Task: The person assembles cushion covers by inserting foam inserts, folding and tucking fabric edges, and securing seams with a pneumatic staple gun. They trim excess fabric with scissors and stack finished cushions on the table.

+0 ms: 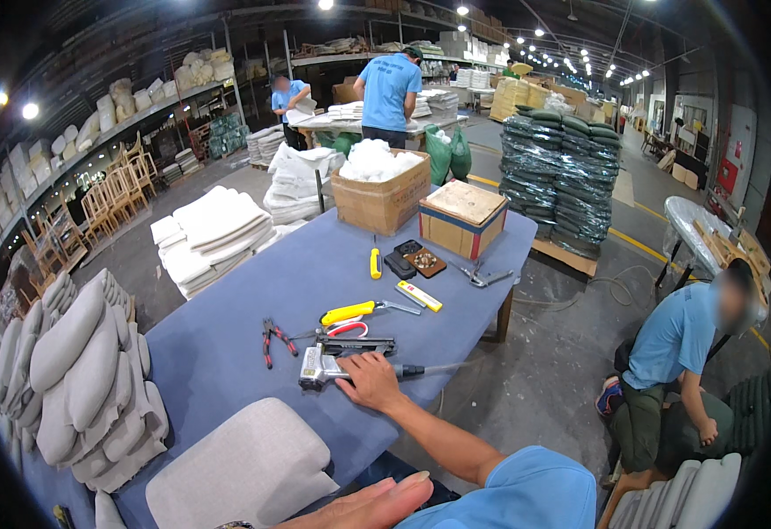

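My right hand [370,381] is on a pneumatic staple gun [313,366] that lies on the blue-covered table [218,344], its fingers closed over the handle. Low in the view, my left hand [372,504] has its fingers stretched out and holds nothing. Just beyond it lies a grey upholstered seat cushion [240,463]. Around the staple gun are red-handled pliers [278,342], scissors with red and white handles [348,328] and a yellow-handled tool [350,312]. Farther up lie a yellow-and-white pack [419,296] and a yellow utility knife [375,263].
Stacked grey cushions [94,370] rise at the table's left. A carton of white stuffing [377,198] and a closed box [463,220] stand at its far end. An air hose [443,367] runs off the right edge. A co-worker [668,344] crouches at right; others work behind.
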`<state>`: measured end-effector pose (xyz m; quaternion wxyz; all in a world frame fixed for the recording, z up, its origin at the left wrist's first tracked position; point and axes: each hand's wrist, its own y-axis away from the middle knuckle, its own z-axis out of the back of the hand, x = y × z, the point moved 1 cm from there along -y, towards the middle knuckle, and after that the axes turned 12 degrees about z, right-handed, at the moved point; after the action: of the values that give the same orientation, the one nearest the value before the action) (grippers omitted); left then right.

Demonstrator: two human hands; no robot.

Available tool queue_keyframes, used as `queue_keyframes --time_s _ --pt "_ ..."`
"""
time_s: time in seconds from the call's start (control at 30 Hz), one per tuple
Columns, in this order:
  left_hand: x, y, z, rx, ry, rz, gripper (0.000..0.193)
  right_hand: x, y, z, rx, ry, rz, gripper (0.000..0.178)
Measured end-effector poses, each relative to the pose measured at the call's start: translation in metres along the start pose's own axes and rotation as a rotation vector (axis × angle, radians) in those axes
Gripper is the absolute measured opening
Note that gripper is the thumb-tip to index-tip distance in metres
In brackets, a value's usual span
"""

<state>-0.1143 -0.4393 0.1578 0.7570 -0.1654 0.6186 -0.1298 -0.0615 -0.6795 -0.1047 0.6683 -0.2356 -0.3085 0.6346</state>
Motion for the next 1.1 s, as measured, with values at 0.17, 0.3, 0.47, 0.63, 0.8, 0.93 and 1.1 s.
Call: queue_keyframes --time_s 0.17,0.3,0.47,0.63,0.8,0.93,1.1 --pt "0.006 0.004 -0.003 0.021 0.016 -0.011 0.055 0.003 -0.001 0.001 -0.020 -0.006 0.005 0.040" --pt "0.009 0.003 -0.001 0.015 0.027 -0.018 0.058 0.000 0.000 0.000 -0.029 0.001 0.008 0.040" --pt "0.010 -0.001 0.003 0.003 0.026 -0.016 0.062 0.006 -0.004 0.002 -0.058 -0.046 0.025 0.038" --pt "0.014 -0.004 0.002 0.033 0.037 -0.024 0.067 0.002 -0.002 0.002 -0.024 -0.002 0.006 0.040" --pt "0.014 -0.004 0.003 0.051 0.045 -0.048 0.071 0.000 0.001 0.003 -0.036 0.007 0.014 0.039" --pt "0.008 -0.003 0.003 0.051 0.035 -0.066 0.075 0.002 -0.001 0.002 -0.025 -0.008 0.010 0.039" --pt "0.003 -0.004 0.003 0.058 0.034 -0.102 0.079 0.002 -0.003 0.007 -0.014 -0.006 -0.005 0.039"
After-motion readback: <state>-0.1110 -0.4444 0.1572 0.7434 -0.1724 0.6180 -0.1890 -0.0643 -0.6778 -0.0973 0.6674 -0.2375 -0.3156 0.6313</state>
